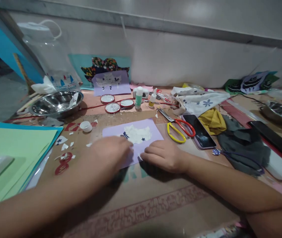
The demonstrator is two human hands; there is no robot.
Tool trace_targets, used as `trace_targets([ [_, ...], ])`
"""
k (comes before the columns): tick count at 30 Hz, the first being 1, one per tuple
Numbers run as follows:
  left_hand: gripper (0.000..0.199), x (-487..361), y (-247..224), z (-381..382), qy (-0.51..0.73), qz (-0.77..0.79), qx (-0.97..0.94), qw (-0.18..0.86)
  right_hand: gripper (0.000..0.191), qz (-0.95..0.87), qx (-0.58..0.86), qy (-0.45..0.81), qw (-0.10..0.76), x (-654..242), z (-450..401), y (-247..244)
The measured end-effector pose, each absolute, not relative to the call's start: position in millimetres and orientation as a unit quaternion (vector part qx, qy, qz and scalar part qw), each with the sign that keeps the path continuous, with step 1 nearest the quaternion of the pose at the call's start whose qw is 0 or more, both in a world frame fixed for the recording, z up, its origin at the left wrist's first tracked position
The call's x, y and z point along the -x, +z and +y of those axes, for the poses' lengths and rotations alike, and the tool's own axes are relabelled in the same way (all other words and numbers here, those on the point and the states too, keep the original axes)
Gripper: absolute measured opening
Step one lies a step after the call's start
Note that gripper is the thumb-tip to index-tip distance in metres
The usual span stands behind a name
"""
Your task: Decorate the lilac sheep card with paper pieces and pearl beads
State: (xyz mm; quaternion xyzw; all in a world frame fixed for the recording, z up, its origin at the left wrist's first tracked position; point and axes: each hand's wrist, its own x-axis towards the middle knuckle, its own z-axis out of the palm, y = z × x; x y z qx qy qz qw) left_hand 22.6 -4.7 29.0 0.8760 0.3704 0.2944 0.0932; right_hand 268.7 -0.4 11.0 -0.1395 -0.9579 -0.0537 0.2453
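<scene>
A purple sheet of paper (156, 127) lies in front of me on cardboard. On it sits a white fabric cut-out (136, 132) with dark flower prints. My left hand (111, 150), blurred by motion, is over the sheet's lower left part with its fingers curled down; whatever they pinch is hidden. My right hand (164, 154) rests at the sheet's lower right edge, its fingers bent and pressed together. A tiny pale bit shows near its fingertips, too small to name. Scissors (177, 125) with red and yellow handles lie just beyond my right hand.
Green paper sheets (19, 142) lie at left, with fabric scraps (61, 140) beside them. Behind stand a steel bowl (56, 105), a clear jug (51, 56), a glue stick (138, 98) and a small bottle (152, 99). A phone (199, 130) and dark cloth (240, 145) lie at right.
</scene>
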Motion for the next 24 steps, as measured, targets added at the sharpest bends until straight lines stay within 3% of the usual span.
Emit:
trace_targets([
  [3,0.025,-12.7,25.2,42.9,0.206,0.392,-0.895,0.048,0.022,-0.969,0.121,-0.088,0.195,-265.5,3.3,19.0],
  [10,0.046,-9.1,-6.5,77.4,0.175,0.434,-0.884,0.013,0.025,-0.974,0.102,-0.115,0.167,-256.1,20.8,22.6],
  [18,0.043,-4.4,-9.3,76.1,0.189,0.416,-0.889,0.043,0.024,-0.977,0.106,-0.097,0.157,-258.0,10.5,27.0],
  [24,0.036,-8.5,-4.3,67.8,0.191,0.388,-0.899,0.065,0.017,-0.968,0.092,-0.116,0.201,-253.8,8.3,26.8],
])
